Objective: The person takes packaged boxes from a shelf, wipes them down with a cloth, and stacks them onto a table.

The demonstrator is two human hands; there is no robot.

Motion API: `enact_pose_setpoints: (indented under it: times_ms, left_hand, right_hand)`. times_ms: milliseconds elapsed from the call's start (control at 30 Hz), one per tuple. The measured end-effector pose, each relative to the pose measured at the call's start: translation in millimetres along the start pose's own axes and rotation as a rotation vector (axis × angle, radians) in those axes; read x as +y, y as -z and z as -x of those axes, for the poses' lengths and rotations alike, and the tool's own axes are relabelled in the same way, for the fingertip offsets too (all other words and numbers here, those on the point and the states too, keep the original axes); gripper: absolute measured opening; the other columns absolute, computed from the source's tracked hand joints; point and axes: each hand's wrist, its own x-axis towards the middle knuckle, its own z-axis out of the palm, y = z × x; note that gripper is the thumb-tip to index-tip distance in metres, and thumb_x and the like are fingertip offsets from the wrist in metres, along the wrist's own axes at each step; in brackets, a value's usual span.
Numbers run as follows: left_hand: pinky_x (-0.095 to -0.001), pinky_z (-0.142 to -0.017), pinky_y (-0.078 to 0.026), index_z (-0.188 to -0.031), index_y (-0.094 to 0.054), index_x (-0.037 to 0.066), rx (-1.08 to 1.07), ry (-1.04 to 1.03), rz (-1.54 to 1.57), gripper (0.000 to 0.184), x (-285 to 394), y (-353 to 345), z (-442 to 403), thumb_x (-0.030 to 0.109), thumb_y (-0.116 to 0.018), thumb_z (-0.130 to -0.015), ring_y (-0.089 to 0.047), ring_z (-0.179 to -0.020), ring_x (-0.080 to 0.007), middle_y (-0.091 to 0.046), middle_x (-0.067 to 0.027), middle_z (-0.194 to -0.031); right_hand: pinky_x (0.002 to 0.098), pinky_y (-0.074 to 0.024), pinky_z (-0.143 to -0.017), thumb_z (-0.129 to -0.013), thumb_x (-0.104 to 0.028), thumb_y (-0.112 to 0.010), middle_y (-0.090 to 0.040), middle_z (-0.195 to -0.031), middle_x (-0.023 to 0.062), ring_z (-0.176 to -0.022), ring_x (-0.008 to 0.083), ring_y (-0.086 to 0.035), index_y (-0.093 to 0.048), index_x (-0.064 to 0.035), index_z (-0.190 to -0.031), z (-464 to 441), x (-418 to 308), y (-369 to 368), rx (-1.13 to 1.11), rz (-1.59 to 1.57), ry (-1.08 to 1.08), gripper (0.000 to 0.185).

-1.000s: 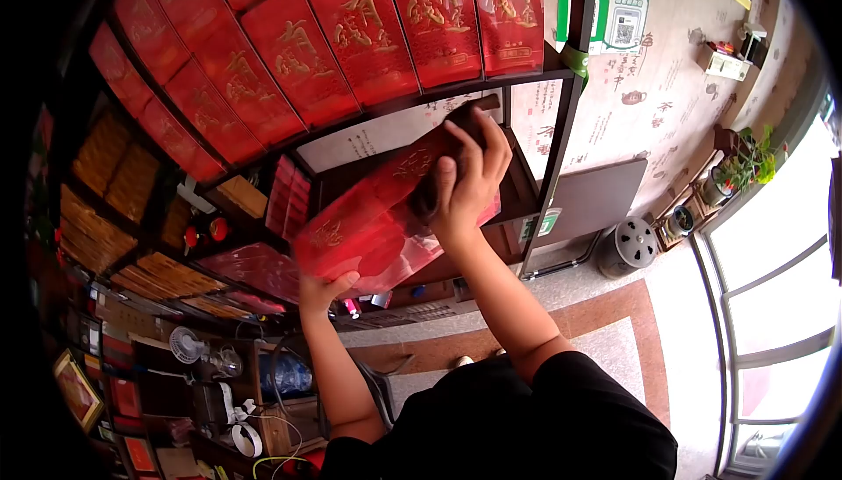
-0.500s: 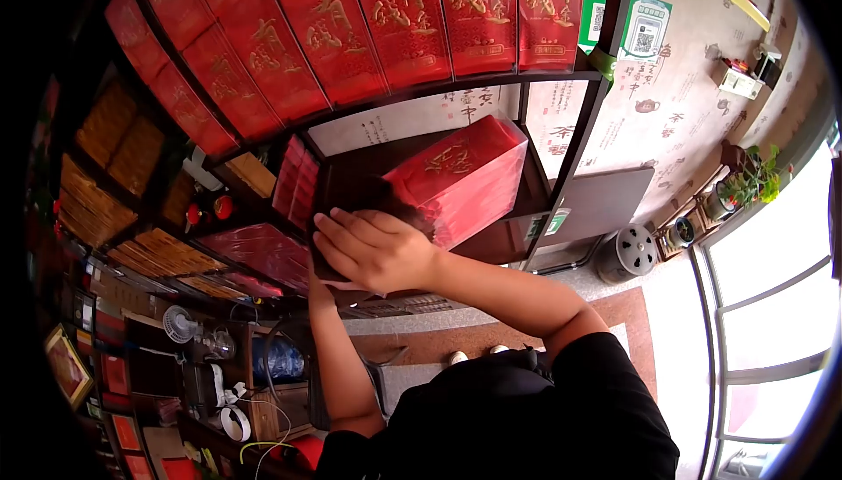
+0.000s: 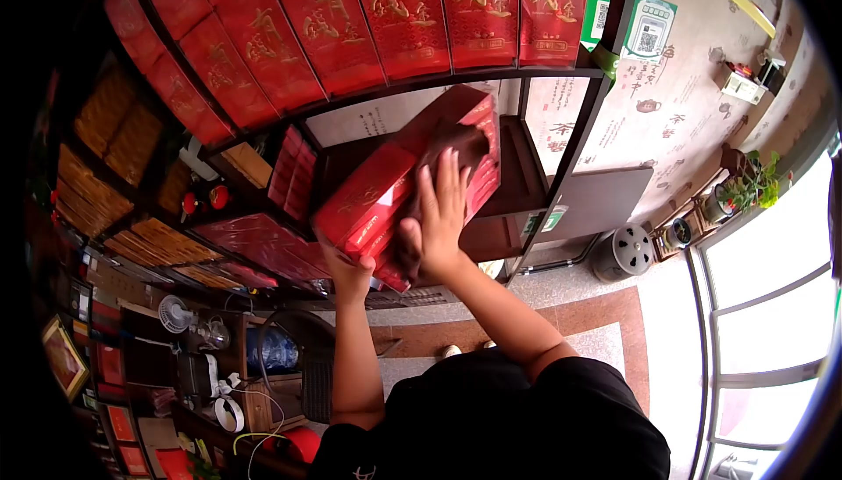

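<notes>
A red gift box (image 3: 364,199) with gold characters is tilted in front of the dark middle shelf. My left hand (image 3: 353,276) grips its lower end, thumb on the near side and the other fingers hidden behind the box. A dark brown cloth (image 3: 469,142) lies against the box's side under my right hand (image 3: 438,212). That hand presses the cloth to the box, with its fingers stretched over it.
Rows of similar red boxes (image 3: 403,15) fill the shelf above. Smaller red packs (image 3: 292,164) stand at the left of the middle shelf. A dark shelf post (image 3: 583,142) rises on the right. A metal bin (image 3: 624,252) and a potted plant (image 3: 759,177) stand beyond it.
The box has turned and its lower end has swung left, into my left hand's hold. My right hand has moved up and right with the cloth, onto the box's side.
</notes>
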Motion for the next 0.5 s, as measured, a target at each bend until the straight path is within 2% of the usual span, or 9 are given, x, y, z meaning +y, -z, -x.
enact_pose_setpoints:
  times_ms: [67, 100, 167, 233, 267, 333, 400, 433, 500]
  left_hand:
    - [-0.0417, -0.110, -0.033, -0.149, -0.018, -0.001, 0.125, 0.056, 0.006, 0.124, -7.7, 5.0, 9.2, 0.071, -0.075, -0.067, -0.039, -0.132, -0.0262, -0.035, -0.0177, -0.146]
    - [-0.0411, -0.110, -0.033, -0.149, -0.018, 0.000, 0.116, 0.080, -0.034, 0.115, -19.6, 20.1, 17.4, 0.066, -0.074, -0.073, -0.040, -0.132, -0.0264, -0.037, -0.0173, -0.146]
    - [-0.0410, -0.109, -0.033, -0.148, -0.020, 0.000, 0.243, 0.188, 0.050, 0.107, -6.8, 16.3, 30.0, 0.059, -0.074, -0.078, -0.042, -0.130, -0.0268, -0.038, -0.0168, -0.145]
    - [-0.0429, -0.107, -0.038, -0.144, -0.028, -0.001, 0.280, 0.180, 0.148, 0.096, -7.0, 19.2, 39.9, 0.054, -0.073, -0.080, -0.047, -0.127, -0.0286, -0.043, -0.0171, -0.141]
    - [-0.0444, -0.105, -0.041, -0.143, -0.029, 0.000, 0.272, 0.160, 0.252, 0.094, -3.7, 17.9, 41.5, 0.054, -0.073, -0.081, -0.048, -0.126, -0.0300, -0.043, -0.0173, -0.140]
    - [-0.0500, -0.100, -0.047, -0.142, -0.031, 0.002, 0.294, 0.112, 0.366, 0.089, 10.4, 13.8, 46.0, 0.054, -0.072, -0.081, -0.052, -0.123, -0.0333, -0.045, -0.0179, -0.137]
    - [-0.0537, -0.104, -0.043, -0.145, -0.030, 0.006, 0.282, 0.151, 0.373, 0.088, -3.4, 38.3, 64.1, 0.058, -0.066, -0.084, -0.047, -0.129, -0.0349, -0.042, -0.0168, -0.143]
    - [-0.0551, -0.107, -0.040, -0.148, -0.028, 0.006, 0.281, 0.161, 0.354, 0.089, -11.6, 51.8, 72.0, 0.061, -0.061, -0.086, -0.043, -0.133, -0.0367, -0.038, -0.0172, -0.148]
    - [-0.0551, -0.107, -0.040, -0.147, -0.029, 0.007, 0.254, 0.181, 0.366, 0.090, -16.6, 72.4, 81.9, 0.063, -0.060, -0.085, -0.043, -0.133, -0.0365, -0.038, -0.0167, -0.149]
  right_hand:
    - [0.0670, -0.0147, -0.109, -0.093, -0.050, -0.047, -0.027, -0.153, 0.0297, -0.142, 0.0486, -0.024, -0.046, -0.0042, -0.142, 35.8, -26.9, -9.8, -0.167, -0.033, 0.047, 0.067]
    - [0.0543, -0.0349, -0.101, -0.091, -0.050, -0.051, -0.038, -0.150, 0.0218, -0.125, 0.0356, -0.051, -0.049, -0.0100, -0.141, 44.0, -38.7, -7.5, -0.164, 0.083, 0.149, 0.064]
    - [0.0381, -0.0440, -0.080, -0.088, -0.051, -0.055, -0.049, -0.144, 0.0159, -0.083, 0.0207, -0.060, -0.054, -0.0166, -0.139, 59.5, -50.3, 2.7, -0.505, 0.075, 0.122, 0.062]
    - [0.0291, -0.0372, -0.064, -0.084, -0.050, -0.059, -0.054, -0.141, 0.0064, -0.062, 0.0126, -0.049, -0.056, -0.0250, -0.137, 47.4, -35.7, 7.0, -0.363, 0.153, 0.344, 0.059]
    - [0.0317, -0.0396, -0.068, -0.085, -0.049, -0.059, -0.053, -0.143, 0.0070, -0.067, 0.0142, -0.053, -0.055, -0.0269, -0.138, 39.0, -32.4, 15.1, -0.475, 0.175, 0.276, 0.058]
    - [0.0356, -0.0411, -0.071, -0.086, -0.044, -0.059, -0.042, -0.151, 0.0096, -0.076, 0.0191, -0.057, -0.047, -0.0239, -0.145, 15.4, -16.1, 22.2, -0.351, 0.200, 0.064, 0.063]
    - [0.0437, -0.0417, -0.086, -0.091, -0.044, -0.054, -0.030, -0.155, 0.0208, -0.108, 0.0376, -0.056, -0.041, -0.0087, -0.147, -10.5, 12.3, 23.8, -0.153, 0.229, -0.066, 0.068]
    - [0.0472, -0.0414, -0.093, -0.091, -0.047, -0.056, -0.030, -0.154, 0.0235, -0.119, 0.0419, -0.052, -0.039, -0.0051, -0.147, -22.1, 24.3, 28.8, -0.096, 0.286, -0.086, 0.072]
    - [0.0471, -0.0433, -0.096, -0.086, -0.054, -0.062, -0.045, -0.143, 0.0261, -0.119, 0.0451, -0.053, -0.044, -0.0008, -0.142, -40.3, 35.8, 41.3, -0.113, 0.129, -0.159, 0.079]
